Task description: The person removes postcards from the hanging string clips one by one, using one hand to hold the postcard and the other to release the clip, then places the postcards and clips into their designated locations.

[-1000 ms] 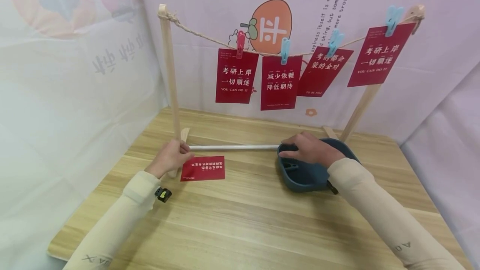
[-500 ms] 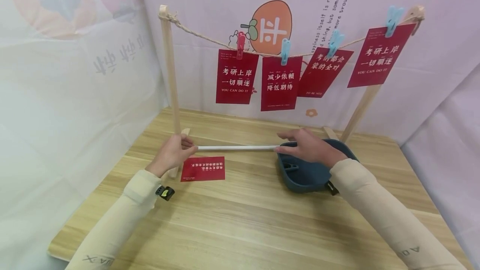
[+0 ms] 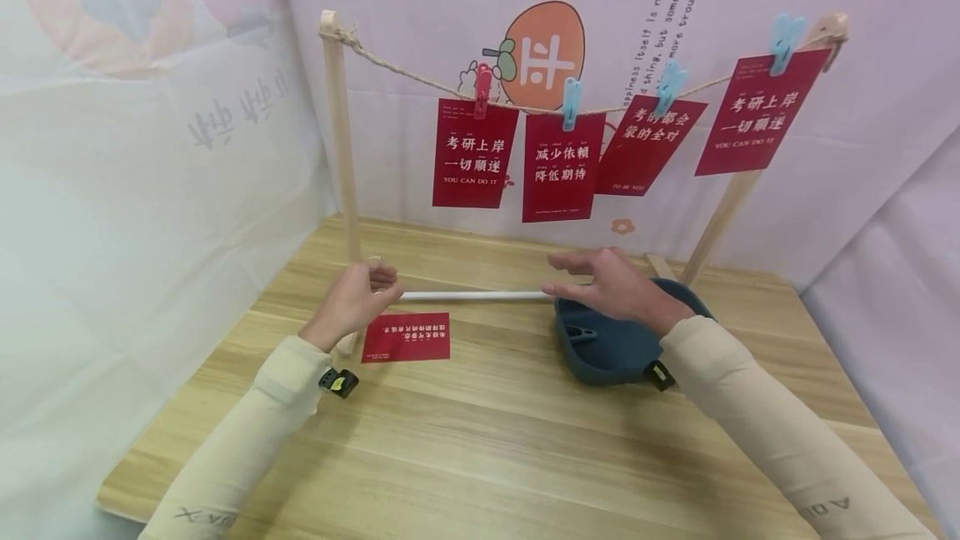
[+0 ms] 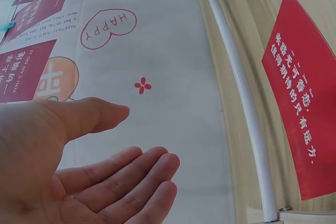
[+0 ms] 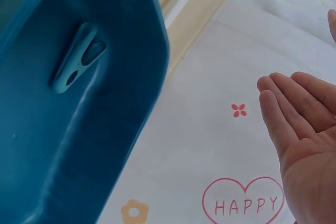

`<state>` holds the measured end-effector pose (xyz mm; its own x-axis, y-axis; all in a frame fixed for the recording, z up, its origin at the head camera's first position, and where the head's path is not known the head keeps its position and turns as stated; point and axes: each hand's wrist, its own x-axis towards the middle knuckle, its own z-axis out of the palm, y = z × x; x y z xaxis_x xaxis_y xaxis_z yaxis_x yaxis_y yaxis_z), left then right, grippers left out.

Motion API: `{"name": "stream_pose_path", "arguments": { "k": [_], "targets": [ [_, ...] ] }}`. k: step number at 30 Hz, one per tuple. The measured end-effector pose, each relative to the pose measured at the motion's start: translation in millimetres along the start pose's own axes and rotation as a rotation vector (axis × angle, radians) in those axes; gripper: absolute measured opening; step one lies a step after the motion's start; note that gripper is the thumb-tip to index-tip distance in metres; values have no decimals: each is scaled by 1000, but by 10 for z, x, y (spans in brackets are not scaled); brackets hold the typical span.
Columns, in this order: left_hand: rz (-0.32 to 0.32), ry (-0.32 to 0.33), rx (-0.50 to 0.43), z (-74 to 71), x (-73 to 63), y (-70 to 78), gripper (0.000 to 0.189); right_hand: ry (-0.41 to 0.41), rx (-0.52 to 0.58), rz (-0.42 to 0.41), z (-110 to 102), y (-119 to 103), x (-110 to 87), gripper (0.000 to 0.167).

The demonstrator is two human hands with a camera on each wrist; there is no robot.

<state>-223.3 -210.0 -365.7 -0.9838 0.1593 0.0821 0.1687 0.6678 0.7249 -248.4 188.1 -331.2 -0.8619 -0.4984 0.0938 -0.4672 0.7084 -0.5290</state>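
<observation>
My left hand [image 3: 358,297] hovers by the foot of the left wooden post [image 3: 343,148], fingers relaxed and holding nothing. Just below it on the table lies a red card [image 3: 408,337], its print upside down in the head view. Above the left rim of a dark blue tray [image 3: 615,365] my right hand [image 3: 611,283] hangs with fingers loosely extended and nothing between them. In the right wrist view one blue clothespin [image 5: 79,59] lies inside the tray. Several red cards hang from a twine line, among them one [image 3: 474,161] under a red clothespin [image 3: 482,90].
A white rod [image 3: 476,296] runs low between the posts. The twine [image 3: 405,72] is tied to the left post and the right post [image 3: 720,227]. Light blue clothespins [image 3: 572,102] hold the other cards. A printed white cloth [image 3: 420,7] hangs behind the wooden table [image 3: 480,448].
My left hand has lifted slightly and shifted right, away from the post. The right hand has moved a little left and up, its fingers opening above the tray rim. The cards stay put.
</observation>
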Motion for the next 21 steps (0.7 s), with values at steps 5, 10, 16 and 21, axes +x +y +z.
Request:
{"name": "stream_pose_path", "arguments": {
  "k": [5,10,16,21],
  "targets": [
    [3,1,10,-8,1,32,40,2,-10,1,-27,-37,6,74],
    [8,13,5,-29,16,63,43,9,-8,5,-65,-74,6,74],
    [18,22,0,-47,27,132,45,22,-24,-9,-107,-123,0,69],
    [31,26,-10,-60,49,201,47,39,-27,-34,-137,-176,-9,68]
  ]
}}
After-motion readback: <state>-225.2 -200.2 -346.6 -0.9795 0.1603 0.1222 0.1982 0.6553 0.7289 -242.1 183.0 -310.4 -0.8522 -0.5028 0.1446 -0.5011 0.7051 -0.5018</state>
